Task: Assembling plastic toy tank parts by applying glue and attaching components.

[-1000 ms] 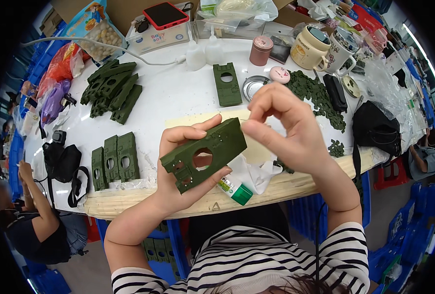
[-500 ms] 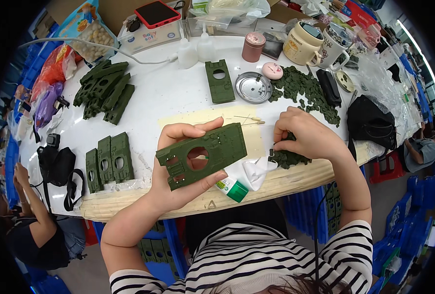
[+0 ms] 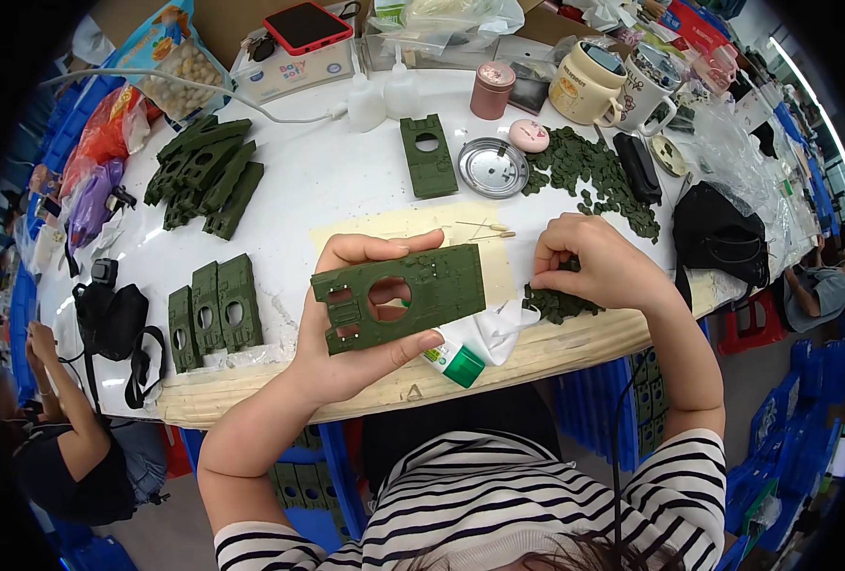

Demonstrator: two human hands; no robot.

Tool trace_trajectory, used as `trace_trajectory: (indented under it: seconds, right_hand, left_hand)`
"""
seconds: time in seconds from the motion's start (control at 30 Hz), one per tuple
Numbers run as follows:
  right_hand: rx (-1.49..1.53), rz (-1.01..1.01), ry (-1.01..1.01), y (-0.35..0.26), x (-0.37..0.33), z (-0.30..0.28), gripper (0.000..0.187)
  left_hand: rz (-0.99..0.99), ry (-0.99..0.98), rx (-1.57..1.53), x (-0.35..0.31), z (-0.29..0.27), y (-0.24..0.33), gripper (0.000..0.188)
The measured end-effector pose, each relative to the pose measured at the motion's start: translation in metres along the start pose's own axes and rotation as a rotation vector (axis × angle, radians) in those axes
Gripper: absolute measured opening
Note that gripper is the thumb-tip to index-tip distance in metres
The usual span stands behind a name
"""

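My left hand (image 3: 351, 366) grips a dark green plastic tank hull piece (image 3: 437, 290) by its long edges, fingers on the far side and thumb on the near side. The piece has a large round hole and small square openings. My right hand (image 3: 584, 262) bends down over a small heap of green parts (image 3: 560, 305), its fingertips pinched together; whatever is between them is hidden. Beside the heap lie a crumpled white cloth (image 3: 499, 333) and a green-capped tube (image 3: 462, 364). Another hull piece (image 3: 428, 171) rests flat on the table ahead.
Left stand several hull pieces (image 3: 240, 305), with a stack of more (image 3: 204, 176) behind. At the back are dropper bottles (image 3: 365, 103), a round metal tin lid (image 3: 494, 168), a pink can (image 3: 492, 90) and mugs (image 3: 586, 86). Loose green parts (image 3: 584, 167) spread right, near a black bag (image 3: 722, 233).
The hull piece in my left hand has turned slightly, its right end dipping, and shifted a little to the right. My right hand stays at the heap, fingers still pinched.
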State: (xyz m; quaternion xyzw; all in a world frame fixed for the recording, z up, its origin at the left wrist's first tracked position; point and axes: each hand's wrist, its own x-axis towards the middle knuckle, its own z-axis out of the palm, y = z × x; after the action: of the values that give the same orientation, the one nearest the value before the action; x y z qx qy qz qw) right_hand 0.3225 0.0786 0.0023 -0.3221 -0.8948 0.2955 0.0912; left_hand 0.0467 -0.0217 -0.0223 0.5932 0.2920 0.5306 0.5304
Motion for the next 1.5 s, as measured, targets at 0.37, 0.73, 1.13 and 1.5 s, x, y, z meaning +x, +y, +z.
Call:
trace_trajectory:
  seconds: [0.37, 0.73, 1.13, 1.5]
  right_hand:
    - [-0.083, -0.066, 0.199, -0.011, -0.001, 0.014, 0.013]
    - [-0.163, -0.154, 0.226, -0.006, 0.001, 0.028, 0.013]
    - [-0.138, -0.024, 0.21, -0.006, 0.008, 0.026, 0.007]
    - [0.073, 0.08, 0.17, -0.008, 0.008, 0.025, 0.009]
  left_hand:
    - [-0.108, -0.068, -0.164, 0.0, -0.001, 0.004, 0.064]
    - [-0.099, -0.09, -0.171, 0.0, -0.001, 0.005, 0.062]
    - [-0.085, -0.107, -0.165, 0.0, -0.001, 0.004, 0.062]
    - [-0.163, -0.129, -0.178, -0.001, 0.001, 0.007, 0.072]
